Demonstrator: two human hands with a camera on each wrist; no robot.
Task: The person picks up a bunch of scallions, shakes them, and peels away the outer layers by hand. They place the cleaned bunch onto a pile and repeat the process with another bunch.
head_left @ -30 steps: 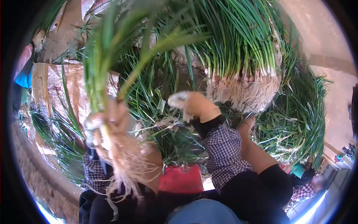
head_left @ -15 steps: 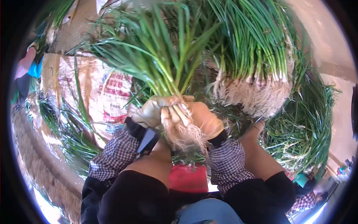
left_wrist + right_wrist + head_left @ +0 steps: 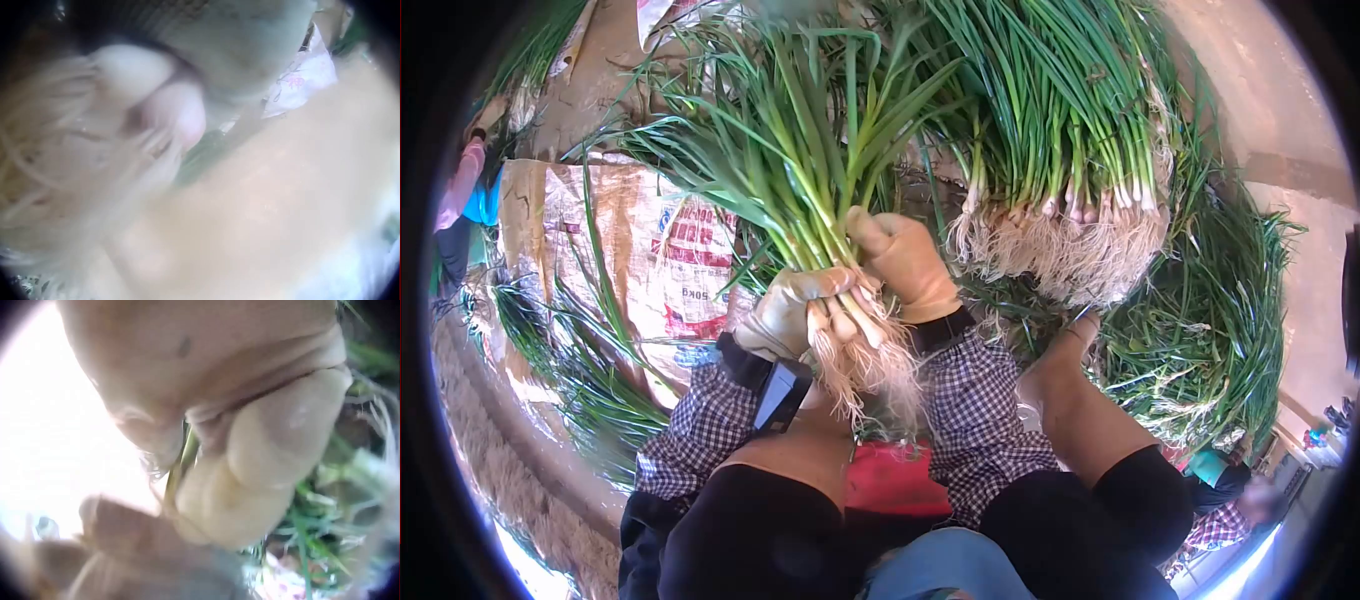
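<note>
My gloved left hand [image 3: 782, 312] grips a bunch of green garlic [image 3: 802, 195] low on its stalks. Flat green leaves fan out away from me, while pale bulbs and long stringy roots [image 3: 840, 375] hang toward my knees. Close up in the left wrist view, rounded white and pinkish bulbs [image 3: 178, 115] poke out below the glove. My gloved right hand [image 3: 912, 268] is against the right side of the bunch, just above the left. The right wrist view shows it pinching a green stalk [image 3: 189, 449] between thumb and curled fingers.
A neat pile of green garlic [image 3: 1060, 130] lies ahead right, roots toward me. Loose greens [image 3: 1190, 350] are heaped beside my right leg. A printed woven sack [image 3: 630, 235] spreads at left near scattered leaves [image 3: 600, 370]. Something red [image 3: 890, 480] sits between my legs.
The bunch has come from my left to in front of me, held in my left hand. My right hand has come over to the stalks and now sits higher on them.
</note>
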